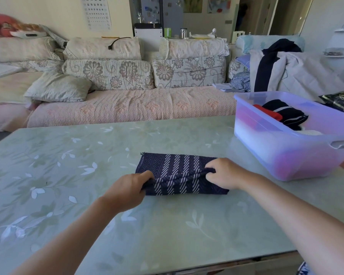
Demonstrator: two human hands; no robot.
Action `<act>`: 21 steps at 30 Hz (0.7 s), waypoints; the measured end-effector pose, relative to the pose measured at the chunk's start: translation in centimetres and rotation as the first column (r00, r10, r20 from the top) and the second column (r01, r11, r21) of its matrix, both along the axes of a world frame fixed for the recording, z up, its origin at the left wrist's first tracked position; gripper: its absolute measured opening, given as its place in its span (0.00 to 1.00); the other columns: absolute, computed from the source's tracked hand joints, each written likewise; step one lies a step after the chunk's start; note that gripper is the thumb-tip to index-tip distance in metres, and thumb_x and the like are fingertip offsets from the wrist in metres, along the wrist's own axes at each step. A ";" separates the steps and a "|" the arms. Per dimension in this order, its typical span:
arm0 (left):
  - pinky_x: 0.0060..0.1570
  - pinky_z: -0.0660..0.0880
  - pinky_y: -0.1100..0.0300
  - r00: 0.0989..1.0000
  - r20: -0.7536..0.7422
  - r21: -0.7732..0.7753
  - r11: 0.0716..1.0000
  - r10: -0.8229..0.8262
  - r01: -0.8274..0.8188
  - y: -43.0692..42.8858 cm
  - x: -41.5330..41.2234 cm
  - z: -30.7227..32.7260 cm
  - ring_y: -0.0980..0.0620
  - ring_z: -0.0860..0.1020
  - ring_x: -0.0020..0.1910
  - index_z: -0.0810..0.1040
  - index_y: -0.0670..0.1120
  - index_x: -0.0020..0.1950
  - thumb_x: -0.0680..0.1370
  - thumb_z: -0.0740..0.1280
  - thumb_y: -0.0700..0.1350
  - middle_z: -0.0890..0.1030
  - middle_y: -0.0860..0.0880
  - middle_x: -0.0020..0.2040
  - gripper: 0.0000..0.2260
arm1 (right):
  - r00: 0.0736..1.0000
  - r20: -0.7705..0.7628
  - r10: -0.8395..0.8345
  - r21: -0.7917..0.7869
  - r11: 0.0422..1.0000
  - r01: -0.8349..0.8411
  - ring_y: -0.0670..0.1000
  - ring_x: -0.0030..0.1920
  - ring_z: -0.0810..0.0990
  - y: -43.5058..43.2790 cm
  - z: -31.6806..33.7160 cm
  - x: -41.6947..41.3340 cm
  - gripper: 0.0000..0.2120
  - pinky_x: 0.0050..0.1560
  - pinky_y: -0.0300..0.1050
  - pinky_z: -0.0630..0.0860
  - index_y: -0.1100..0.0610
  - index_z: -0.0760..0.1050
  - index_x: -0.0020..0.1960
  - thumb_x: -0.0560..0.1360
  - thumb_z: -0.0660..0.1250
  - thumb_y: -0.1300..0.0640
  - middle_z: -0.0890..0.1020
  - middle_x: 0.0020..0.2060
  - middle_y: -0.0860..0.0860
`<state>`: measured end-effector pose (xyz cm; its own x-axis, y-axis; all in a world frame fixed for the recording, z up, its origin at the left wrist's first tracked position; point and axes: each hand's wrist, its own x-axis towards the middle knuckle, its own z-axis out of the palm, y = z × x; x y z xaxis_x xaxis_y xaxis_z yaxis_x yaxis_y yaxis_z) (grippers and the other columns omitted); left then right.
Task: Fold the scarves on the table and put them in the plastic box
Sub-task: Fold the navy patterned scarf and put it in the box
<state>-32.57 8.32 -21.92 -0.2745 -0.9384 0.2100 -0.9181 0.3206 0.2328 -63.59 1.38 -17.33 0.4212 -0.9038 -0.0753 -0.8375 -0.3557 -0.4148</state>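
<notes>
Sofa (127,92) with floral cushions fills the back of the room, behind a pale green leaf-patterned table (87,195). At the table's right edge stands the translucent plastic box (266,147), with a red folded scarf (270,114) and a dark striped one (288,114) inside. The navy scarf (179,171) with white herringbone stripes lies folded at mid-table. Both forearms reach in from below. The left hand (127,189) pinches the scarf's left end at the raised fold; the right hand (224,173) pinches the same fold at the right. An eye chart (96,12) hangs on the far wall, its symbols too small to read.
</notes>
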 end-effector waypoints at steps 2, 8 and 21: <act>0.34 0.69 0.58 0.999 0.017 0.075 0.996 0.043 -0.044 -0.5 0.3 1.1 0.48 0.76 0.39 0.76 0.51 0.51 0.73 0.61 0.37 0.80 0.53 0.41 0.12 | 1.000 0.002 0.011 0.010 1.000 -0.011 0.49 0.30 0.63 0.0 0.4 -0.2 0.14 0.34 0.46 0.60 0.54 0.59 0.32 0.70 0.63 0.58 0.65 0.29 0.49; 0.59 0.68 0.59 0.834 0.536 0.158 0.955 0.131 -0.251 -2.2 2.4 4.5 0.52 0.78 0.55 0.81 0.61 0.55 0.75 0.61 0.38 0.81 0.58 0.53 0.21 | 0.955 0.077 0.288 0.317 0.901 -0.297 0.44 0.30 0.71 3.0 0.4 3.7 0.10 0.33 0.42 0.72 0.50 0.76 0.33 0.72 0.71 0.57 0.72 0.27 0.45; 0.75 0.44 0.40 0.922 0.387 0.495 0.837 0.028 -0.234 1.5 -3.1 0.4 0.44 0.41 0.79 0.38 0.60 0.79 0.76 0.47 0.72 0.39 0.54 0.80 0.36 | 0.975 -0.102 0.199 0.023 0.980 -0.197 0.53 0.75 0.64 -0.3 -4.5 3.4 0.23 0.76 0.45 0.57 0.44 0.74 0.70 0.77 0.59 0.58 0.70 0.71 0.49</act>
<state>-35.63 9.84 -21.48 -0.0987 -0.9078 -0.4076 -0.9933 0.1149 -0.0156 -60.18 1.06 -21.87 0.5810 -0.8020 -0.1386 -0.7897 -0.5142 -0.3348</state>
